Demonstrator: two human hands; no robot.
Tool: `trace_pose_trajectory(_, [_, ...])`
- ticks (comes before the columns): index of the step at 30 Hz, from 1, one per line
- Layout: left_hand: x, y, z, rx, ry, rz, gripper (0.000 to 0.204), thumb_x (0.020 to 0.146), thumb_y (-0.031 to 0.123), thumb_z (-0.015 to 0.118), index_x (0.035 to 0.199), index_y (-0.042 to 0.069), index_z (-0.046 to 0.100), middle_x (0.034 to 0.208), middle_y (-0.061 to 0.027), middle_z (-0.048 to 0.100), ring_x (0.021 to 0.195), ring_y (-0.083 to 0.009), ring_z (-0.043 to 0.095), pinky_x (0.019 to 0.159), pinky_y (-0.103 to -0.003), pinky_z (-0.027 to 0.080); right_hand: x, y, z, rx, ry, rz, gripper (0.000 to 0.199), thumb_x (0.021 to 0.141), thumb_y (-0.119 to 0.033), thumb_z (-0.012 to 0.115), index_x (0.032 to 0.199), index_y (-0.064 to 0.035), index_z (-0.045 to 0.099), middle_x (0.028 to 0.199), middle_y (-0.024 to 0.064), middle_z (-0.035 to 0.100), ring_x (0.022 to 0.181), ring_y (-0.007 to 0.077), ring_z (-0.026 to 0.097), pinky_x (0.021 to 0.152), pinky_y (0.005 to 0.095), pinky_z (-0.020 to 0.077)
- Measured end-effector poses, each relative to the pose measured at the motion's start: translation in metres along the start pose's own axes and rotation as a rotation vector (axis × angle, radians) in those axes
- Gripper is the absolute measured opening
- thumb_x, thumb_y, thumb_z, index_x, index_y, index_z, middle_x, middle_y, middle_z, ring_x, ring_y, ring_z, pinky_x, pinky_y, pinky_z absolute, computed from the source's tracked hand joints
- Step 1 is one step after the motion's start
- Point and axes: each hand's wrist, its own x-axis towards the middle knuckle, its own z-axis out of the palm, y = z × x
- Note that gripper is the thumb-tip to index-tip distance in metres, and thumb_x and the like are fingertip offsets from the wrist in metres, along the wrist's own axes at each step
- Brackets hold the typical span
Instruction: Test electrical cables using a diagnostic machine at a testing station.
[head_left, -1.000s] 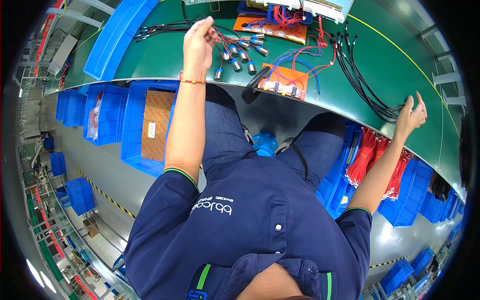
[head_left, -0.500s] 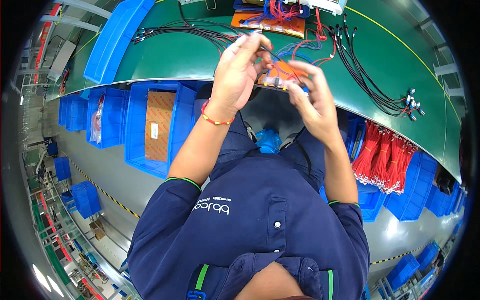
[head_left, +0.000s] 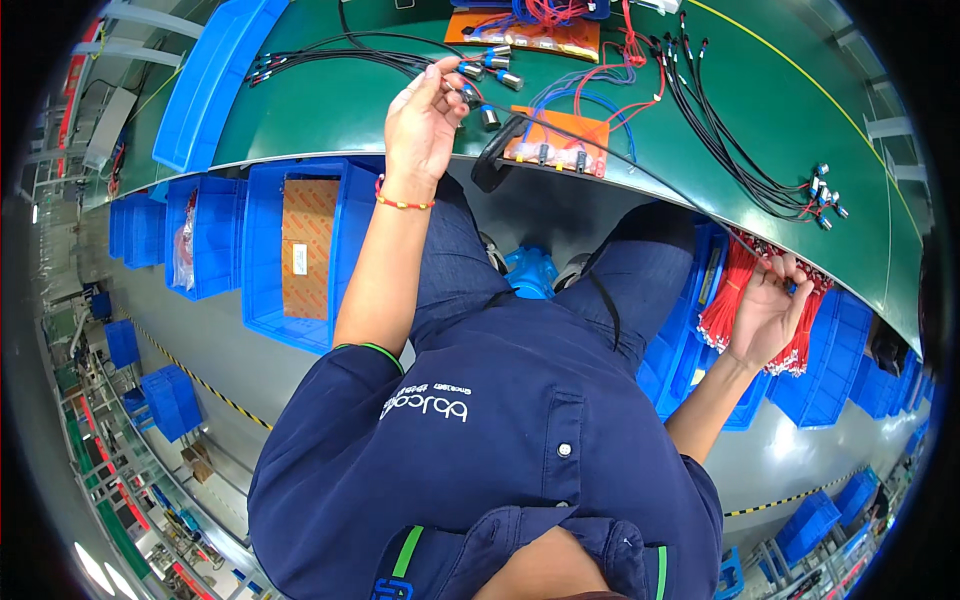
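Observation:
A thin black cable [head_left: 692, 201] stretches between my hands, slanting across the table's near edge. My left hand [head_left: 422, 125], with a red beaded bracelet at the wrist, pinches its left end beside several cylindrical metal connectors [head_left: 497, 62]. Whether a connector is in those fingers, I cannot tell. Off the table's edge at right, my right hand [head_left: 772, 312] has its fingertips closed on the cable's other end, above bundled red wires [head_left: 728, 300]. Between the hands, an orange board [head_left: 575, 135] with small fittings sits at the table's edge.
Black cables [head_left: 340, 50] lie at the left of the green table [head_left: 300, 120], and another bunch [head_left: 725, 145] ends in metal connectors at right. A second orange board [head_left: 480, 28] sits farther back. Blue bins [head_left: 262, 220] line the table's underside. A long blue tray [head_left: 215, 85] stands at left.
My right hand has moved right and down toward me, drawing the cable out straight. My left hand has shifted left, and the metal connectors beside it now show.

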Motion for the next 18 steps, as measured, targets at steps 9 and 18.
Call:
trace_pose_trajectory(9, [-0.065, -0.021, 0.054, 0.211, -0.236, -0.136, 0.033, 0.101, 0.026, 0.049, 0.119, 0.0, 0.056, 0.066, 0.0038, 0.049, 0.052, -0.0005, 0.039, 0.047, -0.017, 0.037, 0.033, -0.012, -0.017, 0.13, -0.422, 0.224, 0.012, 0.074, -0.012, 0.052, 0.073, -0.0092, 0.041, 0.068, 0.0019, 0.031, 0.067, 0.0155, 0.031, 0.068, 0.031, 0.0278])
trace_pose_trajectory(18, [-0.103, -0.082, 0.053, 0.446, -0.279, -0.39, 0.026, 0.098, 0.026, 0.056, 0.103, 0.004, 0.067, 0.062, 0.0056, 0.048, 0.053, -0.0005, 0.039, 0.048, -0.016, 0.03, 0.032, -0.003, -0.026, 0.017, -0.44, 0.171, 0.013, 0.072, -0.014, 0.05, 0.07, -0.0098, 0.039, 0.069, 0.0024, 0.033, 0.069, 0.0161, 0.03, 0.071, 0.0306, 0.028])
